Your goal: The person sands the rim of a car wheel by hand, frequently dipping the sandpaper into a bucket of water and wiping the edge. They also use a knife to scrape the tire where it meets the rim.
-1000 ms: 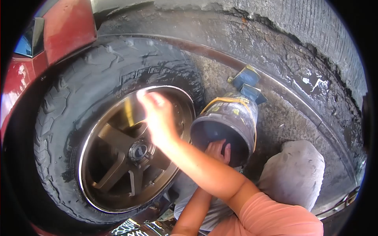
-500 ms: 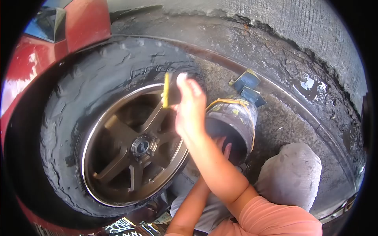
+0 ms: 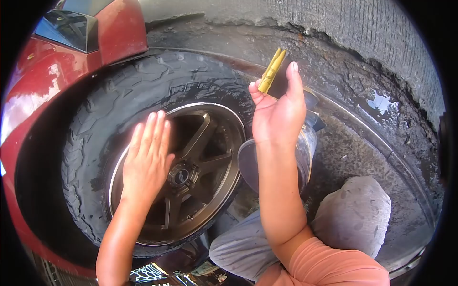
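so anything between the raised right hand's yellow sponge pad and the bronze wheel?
Partly. The left hand lies flat on the bronze five-spoke wheel, covering its upper left. The thin yellow sponge pad, pinched in the right hand, otherwise has open air to the spokes.

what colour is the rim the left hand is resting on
Bronze-brown spokes on the rim, seen in the head view.

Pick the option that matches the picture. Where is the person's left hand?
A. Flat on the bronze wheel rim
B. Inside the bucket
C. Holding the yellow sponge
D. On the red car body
A: the left hand lies flat, fingers together, on the bronze wheel rim, while the right hand holds the yellow sponge up in front of the bucket.
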A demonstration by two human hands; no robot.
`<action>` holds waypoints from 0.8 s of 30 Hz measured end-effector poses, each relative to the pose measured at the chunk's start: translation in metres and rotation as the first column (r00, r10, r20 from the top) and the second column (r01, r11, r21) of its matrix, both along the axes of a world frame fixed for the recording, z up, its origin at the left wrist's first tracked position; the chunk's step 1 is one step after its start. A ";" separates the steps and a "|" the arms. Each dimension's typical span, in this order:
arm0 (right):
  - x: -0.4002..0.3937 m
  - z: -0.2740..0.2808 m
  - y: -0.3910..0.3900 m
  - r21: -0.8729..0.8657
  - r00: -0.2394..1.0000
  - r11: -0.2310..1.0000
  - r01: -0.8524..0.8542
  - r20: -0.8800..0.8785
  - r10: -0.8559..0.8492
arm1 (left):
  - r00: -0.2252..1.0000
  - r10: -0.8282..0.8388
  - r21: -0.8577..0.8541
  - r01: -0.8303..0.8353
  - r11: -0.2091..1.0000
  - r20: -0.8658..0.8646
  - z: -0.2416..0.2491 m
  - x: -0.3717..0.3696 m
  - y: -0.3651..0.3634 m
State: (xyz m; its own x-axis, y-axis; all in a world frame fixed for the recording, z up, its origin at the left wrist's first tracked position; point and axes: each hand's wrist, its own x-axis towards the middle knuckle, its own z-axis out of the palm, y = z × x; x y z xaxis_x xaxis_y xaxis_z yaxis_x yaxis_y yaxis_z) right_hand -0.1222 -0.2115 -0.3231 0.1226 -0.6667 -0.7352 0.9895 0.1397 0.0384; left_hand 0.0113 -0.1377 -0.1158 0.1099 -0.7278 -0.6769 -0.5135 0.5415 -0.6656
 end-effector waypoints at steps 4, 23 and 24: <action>-0.001 0.004 0.001 -0.014 1.000 1.000 0.009 0.012 -0.009 | 0.991 -0.135 0.095 0.131 0.987 0.028 -0.037 0.015 -0.008; 0.018 -0.010 0.005 -0.193 0.980 0.963 -0.189 -0.097 0.172 | 0.357 0.445 0.096 -0.683 0.724 -0.821 -0.194 -0.078 0.112; 0.019 -0.013 0.006 -0.194 0.979 0.963 -0.188 -0.114 0.168 | 0.200 0.502 0.209 -0.736 0.644 -0.842 -0.201 -0.085 0.119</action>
State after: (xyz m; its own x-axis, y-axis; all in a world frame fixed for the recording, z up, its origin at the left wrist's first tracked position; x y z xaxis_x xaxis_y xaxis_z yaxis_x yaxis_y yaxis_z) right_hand -0.1029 -0.2051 -0.3359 0.1889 -0.7767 -0.6009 0.9456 0.3090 -0.1021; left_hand -0.0741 -0.0189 -0.3172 0.1199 -0.8044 -0.5819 -0.9316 -0.2937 0.2140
